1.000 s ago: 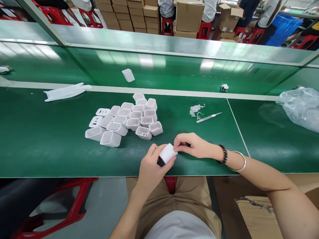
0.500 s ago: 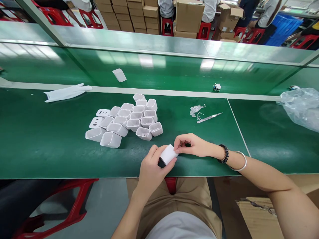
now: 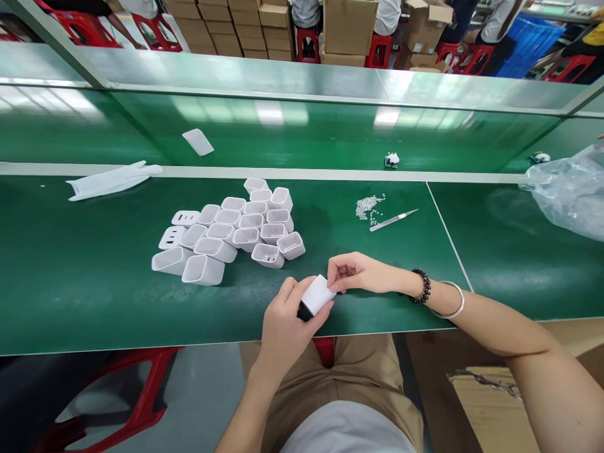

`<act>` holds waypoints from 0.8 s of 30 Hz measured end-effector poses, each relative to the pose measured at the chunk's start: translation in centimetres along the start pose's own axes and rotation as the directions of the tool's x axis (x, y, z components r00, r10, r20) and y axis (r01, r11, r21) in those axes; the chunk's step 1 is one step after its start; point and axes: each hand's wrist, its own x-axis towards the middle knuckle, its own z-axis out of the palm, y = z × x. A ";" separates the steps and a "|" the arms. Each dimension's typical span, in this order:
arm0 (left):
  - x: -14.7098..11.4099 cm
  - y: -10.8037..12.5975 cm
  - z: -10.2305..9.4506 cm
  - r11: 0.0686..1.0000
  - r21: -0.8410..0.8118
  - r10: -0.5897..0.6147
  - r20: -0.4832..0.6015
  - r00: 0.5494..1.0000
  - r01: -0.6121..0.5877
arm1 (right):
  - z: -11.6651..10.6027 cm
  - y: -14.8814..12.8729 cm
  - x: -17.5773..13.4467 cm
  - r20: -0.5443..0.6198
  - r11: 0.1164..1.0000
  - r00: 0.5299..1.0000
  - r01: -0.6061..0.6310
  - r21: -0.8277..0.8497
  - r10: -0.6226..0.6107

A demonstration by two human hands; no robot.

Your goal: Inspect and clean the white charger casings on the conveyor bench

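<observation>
My left hand (image 3: 289, 318) grips a small white plastic casing (image 3: 317, 294) between thumb and fingers, with a dark end towards the palm. Thumb and forefinger of my right hand (image 3: 352, 274) are pinched at the casing's upper right corner; anything between them is too small to make out. To the left stand several open white plastic casings (image 3: 204, 269) in a cluster, some showing slots. Beyond my right hand lie a pile of tiny clear pieces (image 3: 367, 206) and slim metal tweezers (image 3: 394, 220).
A white glove (image 3: 113, 180) lies by the pale divider strip. On the green belt behind it are a white flat piece (image 3: 198, 142) and a small circuit board (image 3: 391, 160). A clear plastic bag (image 3: 569, 192) sits at the right. People on red stools and cardboard boxes (image 3: 349, 28) are across.
The white flat piece and the circuit board have shifted left along the far belt. The view has turned slightly. Both hands stay at the casing, with only a small shift of the right fingers.
</observation>
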 end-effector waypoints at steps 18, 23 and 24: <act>0.1 -0.1 -0.1 0.997 0.024 0.072 -0.006 0.997 -0.072 | -0.2 0.1 -0.1 0.052 0.989 0.998 0.035 -0.142 -0.028; 0.0 -0.2 0.1 0.996 0.021 0.087 -0.011 0.996 -0.087 | -0.1 0.4 0.0 0.070 0.995 0.997 0.024 -0.102 -0.017; 0.0 -0.1 0.1 0.995 0.019 0.094 -0.016 0.995 -0.093 | -0.1 0.4 0.0 0.073 0.995 0.997 0.026 -0.093 -0.020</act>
